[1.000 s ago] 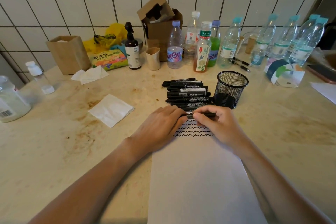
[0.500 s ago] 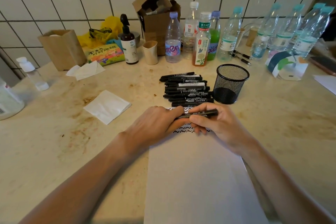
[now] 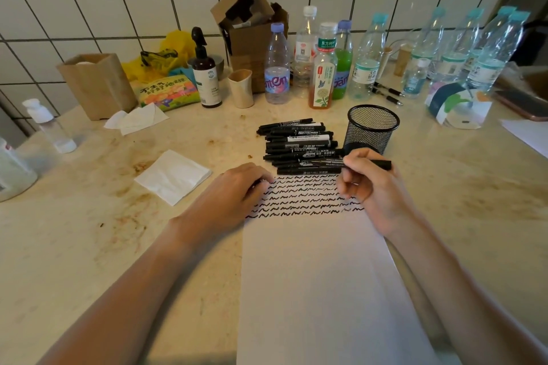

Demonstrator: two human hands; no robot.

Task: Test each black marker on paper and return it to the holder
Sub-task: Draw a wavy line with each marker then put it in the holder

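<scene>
Head view, single entry. Right hand (image 3: 374, 187): fingers curled round one black marker (image 3: 381, 163), whose barrel lay roughly level, long axis left to right, the visible end pointing right toward the mesh pen holder (image 3: 372, 127). Whether the cap was on could not be told. Left hand (image 3: 240, 188): rested at the top left corner of the paper (image 3: 314, 275), fingers curled under, a dark bit showing at the fingertips, possibly a cap; unclear. The hands were apart, with rows of black squiggles (image 3: 302, 197) between them on the sheet. Remaining markers (image 3: 299, 145): a stack lying flat on the worktop (image 3: 89, 231), just beyond the paper's top edge, long axes left to right. Holder: upright, just beyond and slightly right of the right hand, the nearer hand by far. Judged next: a short lift up and away from the person would bring the held marker over the rim, after tipping it upright.
</scene>
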